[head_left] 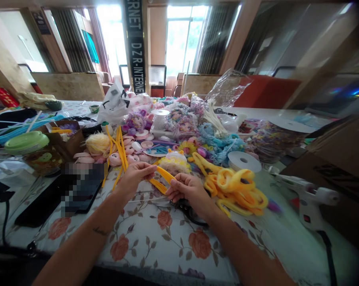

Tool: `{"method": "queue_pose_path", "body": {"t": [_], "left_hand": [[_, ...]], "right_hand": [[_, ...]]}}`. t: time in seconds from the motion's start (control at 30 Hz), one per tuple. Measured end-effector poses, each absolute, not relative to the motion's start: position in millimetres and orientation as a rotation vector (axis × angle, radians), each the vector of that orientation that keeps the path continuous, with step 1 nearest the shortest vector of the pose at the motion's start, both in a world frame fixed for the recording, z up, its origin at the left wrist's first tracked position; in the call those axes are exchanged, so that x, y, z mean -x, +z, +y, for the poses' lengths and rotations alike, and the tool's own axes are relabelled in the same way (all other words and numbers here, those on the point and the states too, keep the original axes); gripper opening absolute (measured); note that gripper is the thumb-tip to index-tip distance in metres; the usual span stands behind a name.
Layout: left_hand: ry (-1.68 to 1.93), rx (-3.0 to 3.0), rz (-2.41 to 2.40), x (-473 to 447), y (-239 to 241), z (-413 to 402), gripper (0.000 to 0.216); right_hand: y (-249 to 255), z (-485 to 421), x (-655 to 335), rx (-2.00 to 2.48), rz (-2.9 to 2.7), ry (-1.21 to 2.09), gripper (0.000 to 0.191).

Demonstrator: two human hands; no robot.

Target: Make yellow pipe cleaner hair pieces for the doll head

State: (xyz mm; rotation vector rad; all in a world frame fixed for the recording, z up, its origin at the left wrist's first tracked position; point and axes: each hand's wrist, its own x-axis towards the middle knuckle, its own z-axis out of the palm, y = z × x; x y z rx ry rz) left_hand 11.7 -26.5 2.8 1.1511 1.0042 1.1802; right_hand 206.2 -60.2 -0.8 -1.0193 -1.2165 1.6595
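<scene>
Between my two hands a short yellow strip (164, 173) is stretched above the flowered tablecloth. My left hand (139, 174) pinches its left end between thumb and fingers. The strip's right end is pinched by my right hand (187, 188). Below the strip lie more yellow strips (158, 186), partly hidden by my hands. Just behind sits a doll's head with blond hair and a yellow trim (175, 162). Long yellow strips (122, 149) hang over a pile of doll heads (114, 159) at the left. Fuzzy yellow cord (234, 186) lies heaped beside my right hand.
A white glue gun (309, 198) stands at the right, near a cardboard box (340, 171). White spools (244, 161) and blue yarn (218, 139) lie behind the cord. At the left are a green-lidded jar (27, 143) and dark phone-like slabs (42, 202).
</scene>
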Motion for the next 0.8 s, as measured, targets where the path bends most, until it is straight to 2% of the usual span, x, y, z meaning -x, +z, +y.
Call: {"method": "queue_pose_path", "body": {"t": [0.17,0.53,0.7,0.8], "left_hand": [[1.159,-1.030,0.960,-12,4,-26,0.026],[1.171,-1.063,0.935,-12,2,-26,0.025],[1.118,-1.318,1.081,-2,2,-18,0.039],[1.111,-1.631,1.345,7,-5,-10,0.028]], "right_hand": [[-6,-58,-209,0.937,-1.112,1.843,0.033],[-4,-59,-210,0.900,-1.184,1.843,0.031],[3,-58,-214,0.986,-1.220,1.688,0.031],[2,-55,-217,1.057,-1.224,1.556,0.029]]}}
